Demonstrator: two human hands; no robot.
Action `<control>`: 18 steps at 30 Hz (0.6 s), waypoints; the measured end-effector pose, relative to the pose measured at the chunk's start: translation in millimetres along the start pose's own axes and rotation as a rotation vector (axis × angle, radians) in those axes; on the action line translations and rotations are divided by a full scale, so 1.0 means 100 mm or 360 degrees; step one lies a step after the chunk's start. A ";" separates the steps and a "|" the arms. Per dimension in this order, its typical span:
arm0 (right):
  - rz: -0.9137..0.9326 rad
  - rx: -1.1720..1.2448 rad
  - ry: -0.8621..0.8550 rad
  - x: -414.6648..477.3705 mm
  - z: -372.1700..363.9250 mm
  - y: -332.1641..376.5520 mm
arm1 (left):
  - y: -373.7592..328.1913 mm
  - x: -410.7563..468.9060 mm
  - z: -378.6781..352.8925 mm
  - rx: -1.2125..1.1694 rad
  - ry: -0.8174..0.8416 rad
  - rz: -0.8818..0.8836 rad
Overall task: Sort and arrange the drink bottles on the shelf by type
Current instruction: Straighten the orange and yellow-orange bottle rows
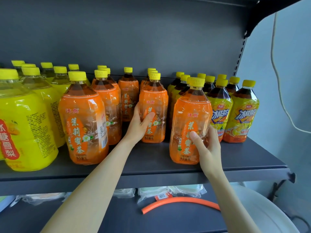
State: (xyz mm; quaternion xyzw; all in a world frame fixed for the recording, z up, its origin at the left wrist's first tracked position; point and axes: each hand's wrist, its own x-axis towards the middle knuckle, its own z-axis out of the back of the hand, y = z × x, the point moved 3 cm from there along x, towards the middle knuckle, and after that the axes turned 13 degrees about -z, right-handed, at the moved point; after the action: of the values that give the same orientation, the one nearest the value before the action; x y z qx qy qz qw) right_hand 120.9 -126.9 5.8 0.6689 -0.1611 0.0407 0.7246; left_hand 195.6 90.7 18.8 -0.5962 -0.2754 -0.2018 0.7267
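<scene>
While left fingers [149, 115] grip rear bottle [154, 100], right fingers [195, 137] grip front bottle [190, 111] near shelf lip [151, 174]; bare gap between.

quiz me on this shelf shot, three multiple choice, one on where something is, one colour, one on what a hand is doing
1. Where on the shelf do the iced-tea bottles stand?
A left end B right end C middle
2. What colour are the bottle caps?
A red B yellow C white
3. What is the right hand doing?
A hanging free B lying flat on the board C gripping the front orange bottle

Answers: 1 B, they stand at the right end, right of the front orange bottle. 2 B, every cap in view is yellow. 3 C, its thumb and fingers wrap the bottle's lower body.
</scene>
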 end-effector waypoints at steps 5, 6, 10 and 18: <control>-0.0013 -0.0004 0.0000 -0.02 0.02 0.01 | -0.04 -0.04 0.03 0.0040 -0.0010 0.0130; -0.0012 -0.0004 -0.0002 -0.03 0.02 0.02 | -0.09 -0.08 0.04 0.0071 -0.0043 0.0159; 0.0045 -0.0019 -0.0052 -0.04 0.03 0.06 | -0.41 -0.43 0.11 0.0345 -0.0226 -0.0003; 0.0144 -0.0080 0.0025 -0.17 -0.29 0.14 | -0.89 -1.19 0.58 0.1014 -0.1011 -0.0554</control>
State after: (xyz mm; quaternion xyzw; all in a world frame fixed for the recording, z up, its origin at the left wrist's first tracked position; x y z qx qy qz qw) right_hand 106.5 -94.1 13.3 0.6422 -0.1866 0.0747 0.7397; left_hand 40.0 124.2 18.3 -0.3210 -0.6275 -0.0338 0.7086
